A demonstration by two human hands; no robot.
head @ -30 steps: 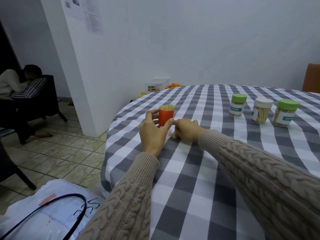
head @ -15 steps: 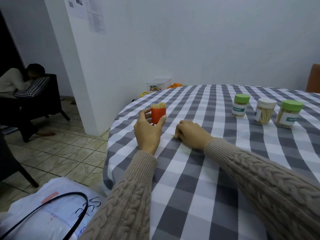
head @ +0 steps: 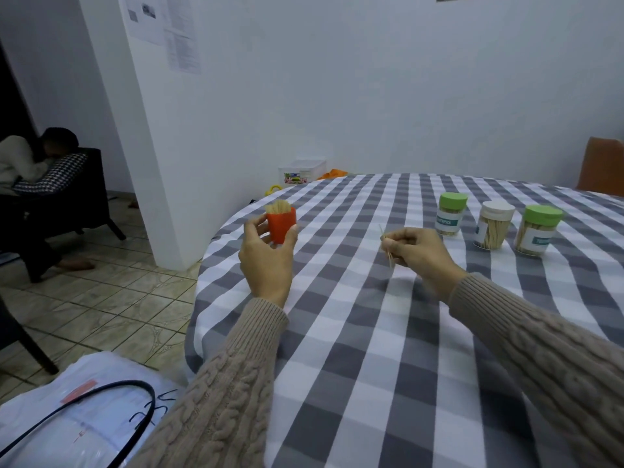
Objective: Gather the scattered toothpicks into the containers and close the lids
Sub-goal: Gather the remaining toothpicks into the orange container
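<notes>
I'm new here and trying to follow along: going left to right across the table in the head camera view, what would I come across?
Orange container full of toothpicks, held by the left hand → toothpicks pinched in the right hand → green-lidded jar → white-lidded jar → larger green-lidded jar.

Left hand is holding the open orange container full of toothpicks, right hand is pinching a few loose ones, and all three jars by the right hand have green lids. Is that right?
Not quite. Only two of the three jars have green lids; the middle jar has a white lid. The head view shows it. The rest holds: the left hand holds the open orange container, and the right hand pinches a few toothpicks.
</notes>
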